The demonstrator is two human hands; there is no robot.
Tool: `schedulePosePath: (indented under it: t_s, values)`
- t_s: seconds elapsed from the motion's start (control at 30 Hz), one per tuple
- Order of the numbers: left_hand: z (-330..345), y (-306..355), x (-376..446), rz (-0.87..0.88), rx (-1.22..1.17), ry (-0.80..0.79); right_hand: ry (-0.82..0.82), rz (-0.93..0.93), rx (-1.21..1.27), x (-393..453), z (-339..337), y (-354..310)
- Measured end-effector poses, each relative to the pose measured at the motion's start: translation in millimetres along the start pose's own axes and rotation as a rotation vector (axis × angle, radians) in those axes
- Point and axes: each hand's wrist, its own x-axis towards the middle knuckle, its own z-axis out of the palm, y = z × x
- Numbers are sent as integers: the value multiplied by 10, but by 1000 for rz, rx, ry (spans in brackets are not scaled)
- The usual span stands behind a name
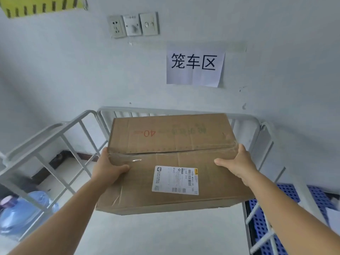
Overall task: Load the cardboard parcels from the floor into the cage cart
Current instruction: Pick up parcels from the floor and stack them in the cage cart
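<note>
A grey metal cage cart [86,133] is seen ahead of and below both hands, its barred side panel running out to the left of the left hand [108,167] and its back rail lying beyond the fingertips, close against a pale wall. A second barred panel stands to the right of the right hand [237,162]. Behind that panel, blue perforated plastic crates [261,223] are seen, below and right of the right forearm. A blue water jug [22,214] is seen through the bars, low and left of the left forearm. On the wall above the hands, a paper sign [195,67] with printed characters is fixed, with a row of wall sockets [133,24] higher and further left, and a yellow-and-black striped strip [42,6] at the top left.

What the cart holds cannot be told, since its interior is hidden by the parcel.

A cardboard parcel [171,162] is held up between the two hands, above the cart opening and clear of the rails. Each hand grips a side edge, the thumb laid over the top face and the fingers hidden beneath. The long axis is set left to right between the hands. The taped seam runs the same way, and a white shipping label [175,180] faces up between the wrists.
</note>
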Motion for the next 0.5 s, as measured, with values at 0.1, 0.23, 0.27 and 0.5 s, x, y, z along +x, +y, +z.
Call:
schedulePosePath:
  t_s: [0.1, 0.23, 0.27, 0.5]
  values:
    - [366, -58, 369, -36, 30, -58, -23, 70, 4, 368, 108, 209]
    - [890, -117, 768, -96, 64, -126, -46, 155, -7, 806, 234, 494]
    - [1020, -142, 856, -111, 73, -142, -55, 180, -9, 912, 271, 589]
    - [1943, -387, 1387, -174, 177, -268, -99, 336, -7, 1543, 537, 1310]
